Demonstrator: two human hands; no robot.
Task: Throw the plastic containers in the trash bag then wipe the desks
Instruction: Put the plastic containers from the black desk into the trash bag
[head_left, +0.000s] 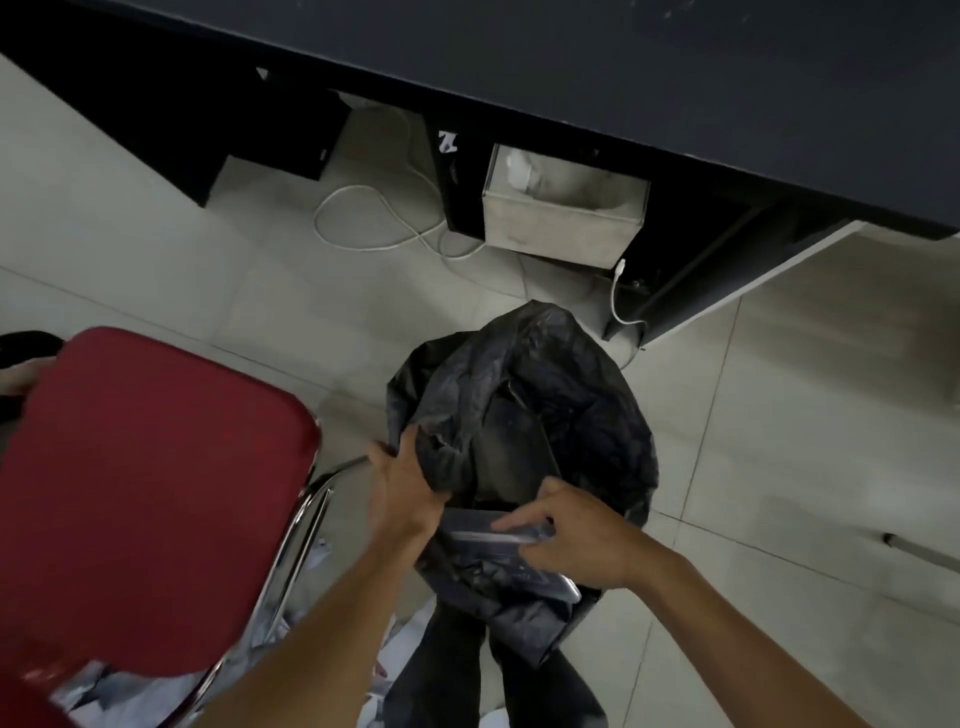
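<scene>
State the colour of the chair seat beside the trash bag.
Dark red; the chair seat shows in the head view.

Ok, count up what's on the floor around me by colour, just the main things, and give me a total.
Black: 1, the trash bag
Red: 1, the chair seat
Clear: 1, the plastic container held at the bag's mouth
Grey: 1, the box under the desk
White: 1, the cable
Total: 5

Black trash bag (524, 395), red chair seat (150, 493), dark desk (675, 78), pale grey floor tiles (805, 415).
</scene>
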